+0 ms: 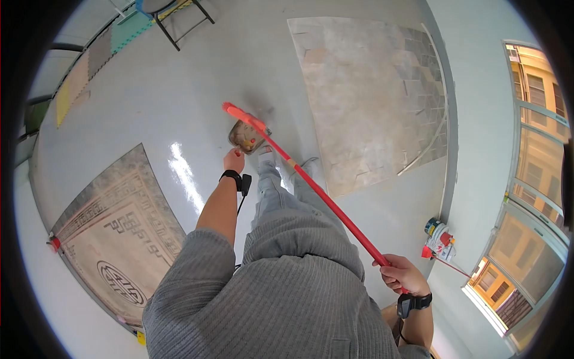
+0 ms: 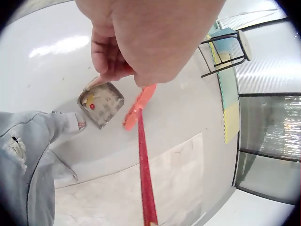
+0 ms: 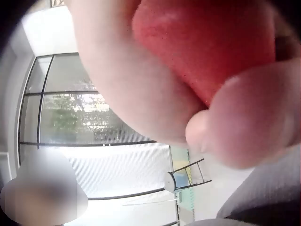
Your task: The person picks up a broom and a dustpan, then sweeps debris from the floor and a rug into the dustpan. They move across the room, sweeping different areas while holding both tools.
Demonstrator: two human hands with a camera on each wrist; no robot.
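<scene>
My right hand (image 1: 402, 274) grips the upper end of a long red broom handle (image 1: 335, 209), fingers wrapped around it; the right wrist view shows the red grip (image 3: 211, 42) close up inside that hand. The handle slants away to an orange-red broom head (image 1: 244, 116) beside the far side of the dustpan. My left hand (image 1: 234, 160) reaches low with curled fingers and holds the dustpan by its short handle (image 2: 91, 84), mostly hidden by the fingers. In the dusty dustpan (image 2: 111, 107) lie a small red bit (image 2: 92, 107) and a yellowish bit (image 2: 89, 99).
My feet stand right behind the dustpan. A pale mat (image 1: 371, 102) lies to the right, a patterned rug (image 1: 119, 233) to the left. A folding stool (image 2: 230, 52) stands by foam tiles (image 1: 101, 57) at the far left. Paint cans (image 1: 439, 233) sit beside the right wall.
</scene>
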